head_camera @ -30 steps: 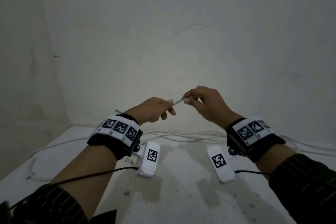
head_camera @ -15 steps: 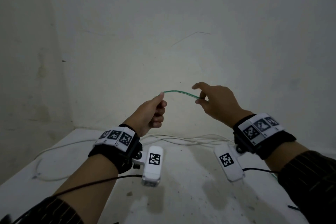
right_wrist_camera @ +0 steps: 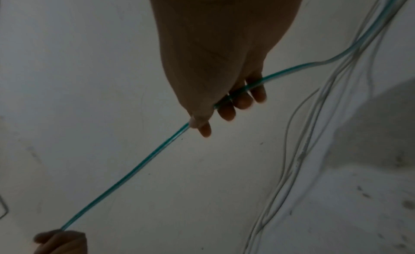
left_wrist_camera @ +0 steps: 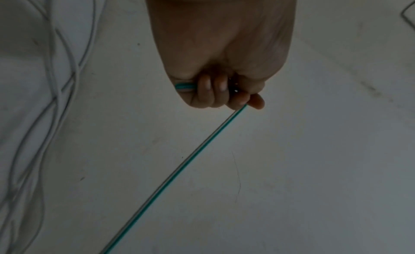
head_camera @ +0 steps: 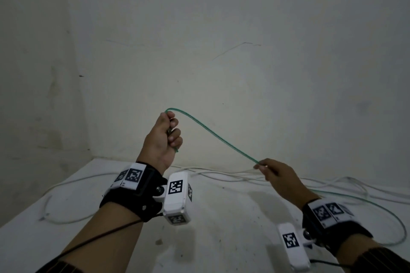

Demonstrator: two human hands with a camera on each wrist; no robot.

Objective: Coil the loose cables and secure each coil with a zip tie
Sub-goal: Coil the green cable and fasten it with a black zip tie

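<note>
A thin green cable stretches through the air between my two hands. My left hand is raised in a fist and grips the cable's end, which pokes out below the fist. My right hand is lower and to the right, pinching the green cable between thumb and fingers. Behind that hand the cable drops to the white table and loops off to the right. No zip tie is in view.
Several white cables lie tangled along the back of the table at the wall, with one long loop trailing to the left edge. In the wrist views the white cables run along the table.
My hands have drawn apart: the left rose and closed into a fist on the cable end, the right slid down and right, and a long span of green cable now shows between them.
</note>
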